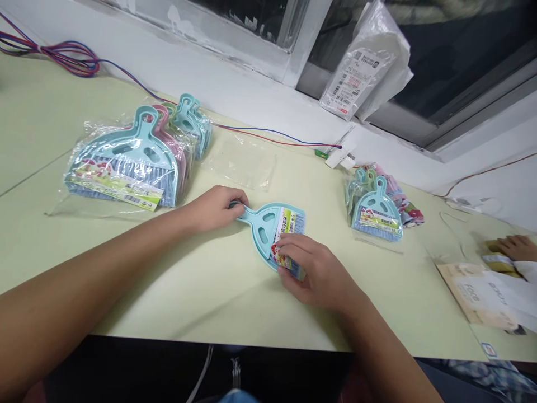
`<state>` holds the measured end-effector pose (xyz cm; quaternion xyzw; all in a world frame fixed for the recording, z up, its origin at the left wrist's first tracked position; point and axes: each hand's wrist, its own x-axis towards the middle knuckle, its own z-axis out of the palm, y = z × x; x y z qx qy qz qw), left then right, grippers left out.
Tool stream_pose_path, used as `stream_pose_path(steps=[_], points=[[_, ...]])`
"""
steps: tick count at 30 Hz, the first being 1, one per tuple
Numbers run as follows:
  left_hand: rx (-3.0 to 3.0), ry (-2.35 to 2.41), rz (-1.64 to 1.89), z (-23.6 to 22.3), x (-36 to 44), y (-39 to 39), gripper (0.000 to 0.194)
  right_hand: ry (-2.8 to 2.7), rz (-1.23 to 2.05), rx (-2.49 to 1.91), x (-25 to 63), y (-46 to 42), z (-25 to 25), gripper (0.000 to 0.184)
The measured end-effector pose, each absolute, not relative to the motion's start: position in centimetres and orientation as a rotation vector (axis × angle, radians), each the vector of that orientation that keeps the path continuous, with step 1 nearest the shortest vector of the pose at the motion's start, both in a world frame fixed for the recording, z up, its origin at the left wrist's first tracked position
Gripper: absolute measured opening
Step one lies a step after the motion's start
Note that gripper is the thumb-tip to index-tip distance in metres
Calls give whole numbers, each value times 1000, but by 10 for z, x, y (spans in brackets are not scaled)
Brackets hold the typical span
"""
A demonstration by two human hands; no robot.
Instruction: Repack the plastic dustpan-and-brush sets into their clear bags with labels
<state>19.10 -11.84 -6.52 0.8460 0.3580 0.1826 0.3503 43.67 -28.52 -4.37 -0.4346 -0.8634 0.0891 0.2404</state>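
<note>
A light blue dustpan and brush set (260, 228) lies on the table between my hands, its handle to the left and the bristles to the right. A printed card label (284, 236) wraps across the brush. My left hand (216, 208) is closed round the handle end. At the other end, my right hand (316, 268) grips the lower edge of the set, thumb below and fingers over the label. A flat clear plastic bag (243, 164) lies just behind the set.
Bagged dustpan sets (126, 162) lean together at the left, smaller ones (377, 212) at the right beside patterned cloth (405, 196). Red and blue wires (272, 137) run along the wall. Another person's hand (518, 247) is at far right near a printed packet (478, 296).
</note>
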Motion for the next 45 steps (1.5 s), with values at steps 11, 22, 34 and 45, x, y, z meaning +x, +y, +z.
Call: stream_pose_path(steps=[11, 22, 34, 45], points=[[2202, 917, 474, -66, 190, -118, 28, -2333, 203, -1200, 435, -283, -48, 24], [2164, 940, 459, -64, 190, -119, 28, -2133, 62, -1290, 441, -275, -55, 21], [2133, 839, 458, -64, 186, -118, 30, -2346, 339, -1760, 402, -221, -32, 25], [2120, 832, 625, -63, 184, -115, 33, -2203, 406, -1891, 406, -220, -20, 27]])
